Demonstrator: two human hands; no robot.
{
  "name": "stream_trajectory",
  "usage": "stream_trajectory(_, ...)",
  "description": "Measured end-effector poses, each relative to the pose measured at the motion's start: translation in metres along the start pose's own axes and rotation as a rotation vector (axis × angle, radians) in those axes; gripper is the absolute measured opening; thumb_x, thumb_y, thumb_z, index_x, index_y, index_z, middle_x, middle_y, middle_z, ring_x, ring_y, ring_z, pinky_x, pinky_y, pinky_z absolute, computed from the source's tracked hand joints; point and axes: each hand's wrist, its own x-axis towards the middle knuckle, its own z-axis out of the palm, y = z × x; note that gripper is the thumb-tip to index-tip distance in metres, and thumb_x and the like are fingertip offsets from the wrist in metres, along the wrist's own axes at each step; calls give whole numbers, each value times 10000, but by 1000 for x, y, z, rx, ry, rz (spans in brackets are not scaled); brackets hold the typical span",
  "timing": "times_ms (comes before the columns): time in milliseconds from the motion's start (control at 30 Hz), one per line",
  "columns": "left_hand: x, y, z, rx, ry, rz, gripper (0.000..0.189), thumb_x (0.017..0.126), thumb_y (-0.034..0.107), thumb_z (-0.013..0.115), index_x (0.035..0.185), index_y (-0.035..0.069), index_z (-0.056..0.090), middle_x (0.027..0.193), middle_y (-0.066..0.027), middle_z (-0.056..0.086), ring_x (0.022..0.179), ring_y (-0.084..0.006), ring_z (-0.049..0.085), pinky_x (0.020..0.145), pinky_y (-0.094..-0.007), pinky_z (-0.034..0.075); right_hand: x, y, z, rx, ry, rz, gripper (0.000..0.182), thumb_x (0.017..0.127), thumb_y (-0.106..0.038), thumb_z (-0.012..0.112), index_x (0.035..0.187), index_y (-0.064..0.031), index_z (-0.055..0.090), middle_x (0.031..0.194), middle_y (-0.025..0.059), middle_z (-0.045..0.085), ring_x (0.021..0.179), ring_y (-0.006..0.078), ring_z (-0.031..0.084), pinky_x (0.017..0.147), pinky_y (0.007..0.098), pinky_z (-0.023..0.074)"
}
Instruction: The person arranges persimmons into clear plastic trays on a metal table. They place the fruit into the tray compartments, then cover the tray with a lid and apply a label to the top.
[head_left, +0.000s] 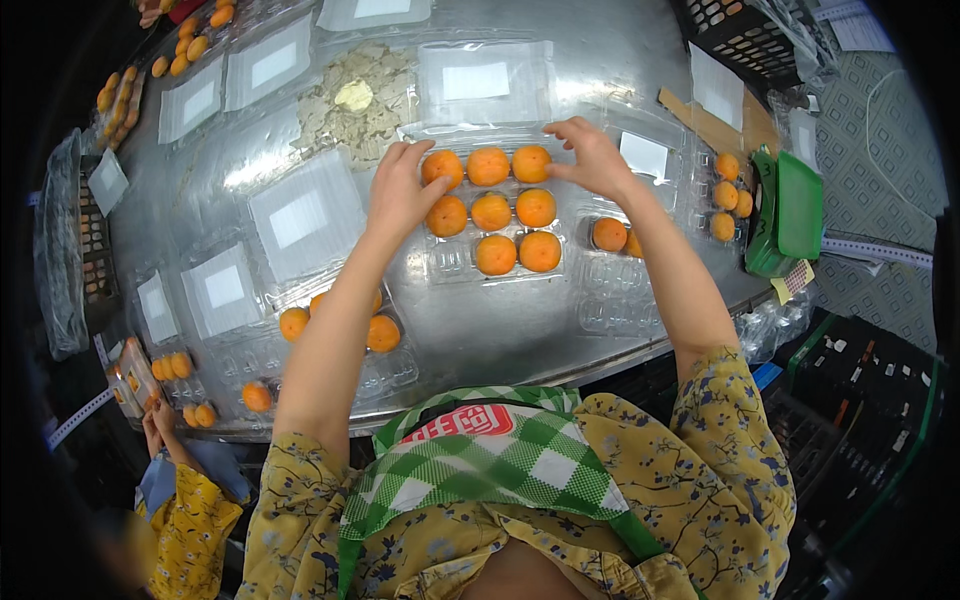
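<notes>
Straight before me a clear plastic clamshell tray lies open on the metal table, with orange fruits, probably persimmons, in rows; its front left compartment holds no fruit. My left hand is at the tray's back left corner, its fingers on or beside the back left persimmon. Whether it grips the fruit I cannot tell. My right hand has thumb and fingers apart at the back right corner, the thumb close to or touching the back right persimmon. A white padded sheet lies over the tray's lid.
Other part-filled trays stand right and left. At the right are a green plastic basket and a black crate. A co-worker's hands hold a package at the lower left; another person's hand shows at the upper left.
</notes>
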Motion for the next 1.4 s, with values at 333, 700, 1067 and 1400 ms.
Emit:
stream_trajectory(333,-70,19,15,60,42,103,548,629,40,770,1143,83,585,1086,-115,527,993,-301,530,847,-389,465,-13,-19,24,-115,17,34,539,693,-176,747,1197,-127,562,1103,100,540,1038,293,557,869,380,485)
stream_trajectory(700,-65,19,24,247,10,127,581,629,41,732,1184,120,578,1112,-112,510,974,-307,521,807,-410,458,0,-33,31,-251,-32,114,532,654,-171,758,1151,-144,570,1079,101,523,1013,308,563,850,396,491)
stream_trajectory(1067,-53,16,16,246,-88,135,552,603,66,740,1133,100,590,1068,-95,549,975,-295,538,847,-393,471,-21,-23,4,1027,-26,302,467,781,-257,723,1183,-116,532,1103,107,570,888,222,594,767,347,511)
stream_trajectory(1400,-89,47,-10,-1398,-91,-557,399,891,315,613,1183,47,571,1079,-114,633,892,-224,642,793,-365,518,-96,-64,39,2344,-92,217,589,896,-518,537,1275,-73,466,1140,181,546,850,212,552,740,319,491)
